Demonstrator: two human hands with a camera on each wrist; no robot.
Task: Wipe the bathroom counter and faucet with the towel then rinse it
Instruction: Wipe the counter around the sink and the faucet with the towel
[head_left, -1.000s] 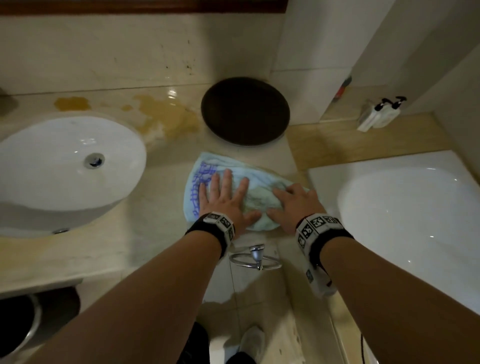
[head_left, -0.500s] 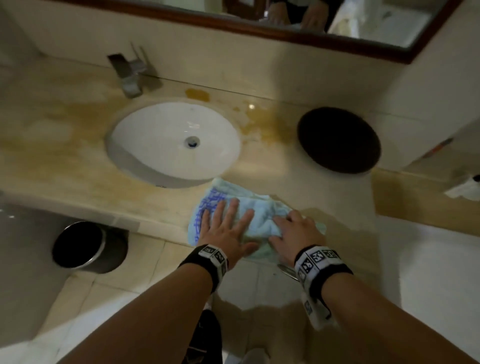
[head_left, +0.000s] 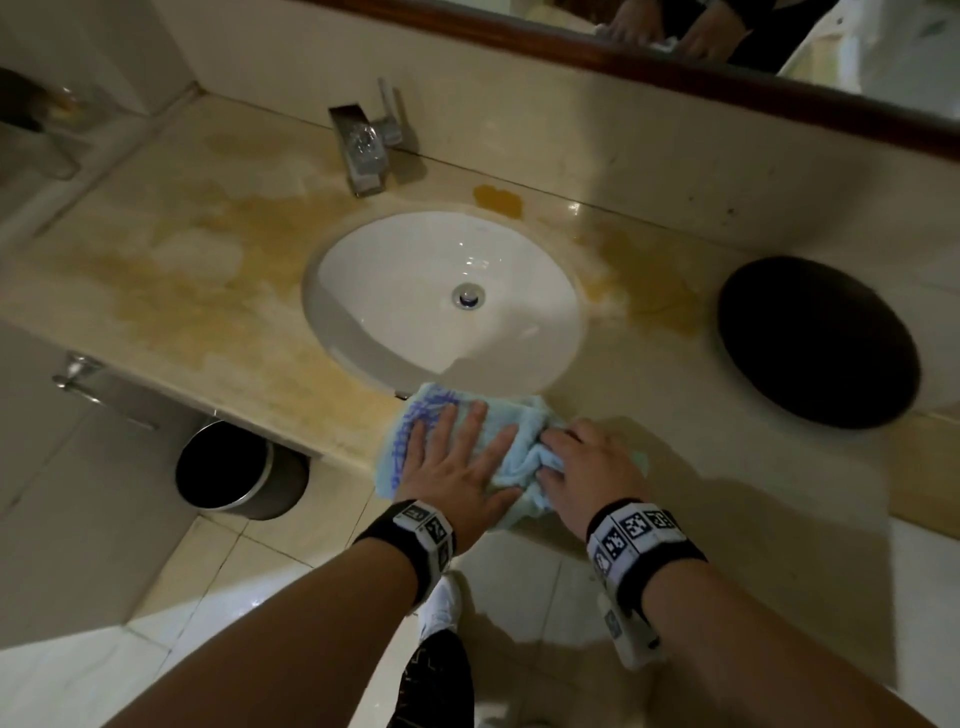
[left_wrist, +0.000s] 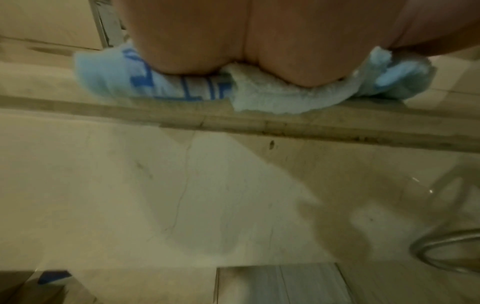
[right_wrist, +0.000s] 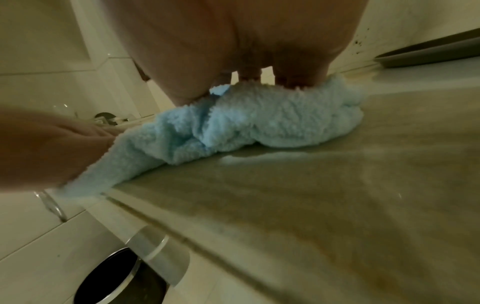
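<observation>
A light-blue towel (head_left: 498, 441) with a dark-blue pattern lies at the counter's (head_left: 208, 291) front edge, just in front of the white sink (head_left: 395, 291). My left hand (head_left: 457, 457) presses flat on its left half with the fingers spread. My right hand (head_left: 587, 467) sits on its right half, fingers bent into a bunched fold. In the left wrist view the towel (left_wrist: 272, 96) shows under my palm (left_wrist: 233, 41) and overhangs the edge. The right wrist view shows the crumpled towel (right_wrist: 259, 119) beneath my fingers (right_wrist: 246, 41). The chrome faucet (head_left: 363, 150) stands behind the sink, untouched.
Yellow-brown stains mark the counter left and right of the sink. A dark round plate (head_left: 815, 343) lies at the right. A mirror (head_left: 779, 47) runs along the back wall. Below the counter stand a metal bin (head_left: 234, 473) and a chrome towel ring (left_wrist: 441, 246).
Both hands have slid the towel left along the counter, from in front of the dark plate to the sink's front rim. The towel is more bunched under my right hand.
</observation>
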